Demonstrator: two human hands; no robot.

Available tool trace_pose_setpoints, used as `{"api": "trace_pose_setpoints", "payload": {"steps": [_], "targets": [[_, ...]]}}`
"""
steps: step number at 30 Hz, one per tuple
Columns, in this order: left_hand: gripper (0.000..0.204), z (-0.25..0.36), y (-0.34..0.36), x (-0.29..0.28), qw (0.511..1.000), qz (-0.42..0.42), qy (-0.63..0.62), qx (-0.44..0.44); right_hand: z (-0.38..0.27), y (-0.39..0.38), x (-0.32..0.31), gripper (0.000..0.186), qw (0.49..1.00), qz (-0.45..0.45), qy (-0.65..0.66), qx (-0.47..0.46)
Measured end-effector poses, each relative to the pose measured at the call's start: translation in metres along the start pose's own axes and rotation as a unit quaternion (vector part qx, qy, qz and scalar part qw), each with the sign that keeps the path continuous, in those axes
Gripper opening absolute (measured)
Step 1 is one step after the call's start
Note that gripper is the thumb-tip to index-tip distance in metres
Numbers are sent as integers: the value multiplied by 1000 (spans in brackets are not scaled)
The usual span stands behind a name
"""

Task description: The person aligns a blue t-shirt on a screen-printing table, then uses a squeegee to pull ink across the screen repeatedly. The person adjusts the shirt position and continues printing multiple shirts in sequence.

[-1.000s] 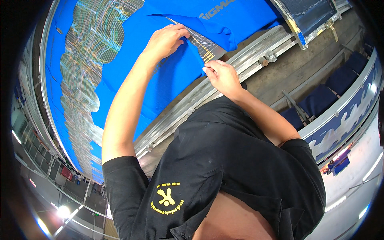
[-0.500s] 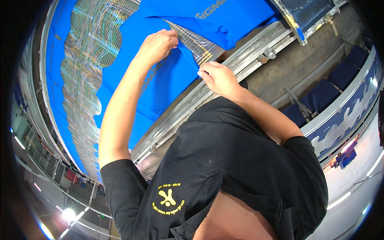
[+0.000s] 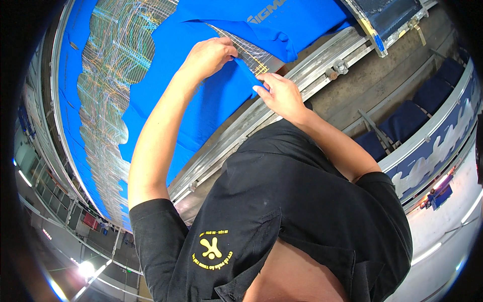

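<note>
A long table [image 3: 113,55], its surface crossed by dense coloured lines, curves along the left and top of the view and carries blue cloth pieces. The largest of these near the person, the near blue panel [image 3: 206,108], lies flat over the table's near side, spreading below and to the left of both hands and passing under the left forearm. Beyond it lies the far blue panel [image 3: 312,22], which bears dark lettering and has a rumpled near edge. A metal rail [image 3: 314,71] runs along the table's near side, and a dark framed tray [image 3: 390,20] sits at the upper right. The left hand [image 3: 211,55] has its fingertips clamped on the near panel's upper edge; the right hand [image 3: 282,95] pinches the same edge nearer the rail, so the edge stretches between them. Just beyond that edge, a narrow wedge of lined surface [image 3: 247,49] separates the two panels.
</note>
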State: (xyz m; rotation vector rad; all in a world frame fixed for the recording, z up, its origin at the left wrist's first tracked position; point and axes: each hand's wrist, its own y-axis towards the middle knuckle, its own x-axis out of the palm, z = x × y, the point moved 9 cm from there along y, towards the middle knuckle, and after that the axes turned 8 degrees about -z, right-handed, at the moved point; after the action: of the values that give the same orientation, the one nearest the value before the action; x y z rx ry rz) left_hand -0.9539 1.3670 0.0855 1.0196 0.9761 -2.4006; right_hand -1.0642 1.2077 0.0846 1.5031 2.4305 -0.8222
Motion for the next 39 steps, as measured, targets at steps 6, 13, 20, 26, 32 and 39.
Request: {"api": "trace_pose_setpoints", "payload": {"steps": [6,13,20,26,32,39], "targets": [[18,-5,-3,3,1000,-6,7,3,2,7,7,24,998,-69,2,-4],[24,-1,0,4,999,-24,-26,-9,18,13,10,23,999,-34,0,-4],[30,10,7,17,998,-30,-45,28,2,14,8,24,997,-73,-33,4],[29,5,16,35,987,-145,-40,-51,20,14,16,23,987,-92,125,38],[34,17,37,17,990,-127,-18,-66,76,21,9,25,973,-67,169,142],[33,3,13,-16,989,86,-46,-108,68,27,-18,28,982,-59,31,175]]}}
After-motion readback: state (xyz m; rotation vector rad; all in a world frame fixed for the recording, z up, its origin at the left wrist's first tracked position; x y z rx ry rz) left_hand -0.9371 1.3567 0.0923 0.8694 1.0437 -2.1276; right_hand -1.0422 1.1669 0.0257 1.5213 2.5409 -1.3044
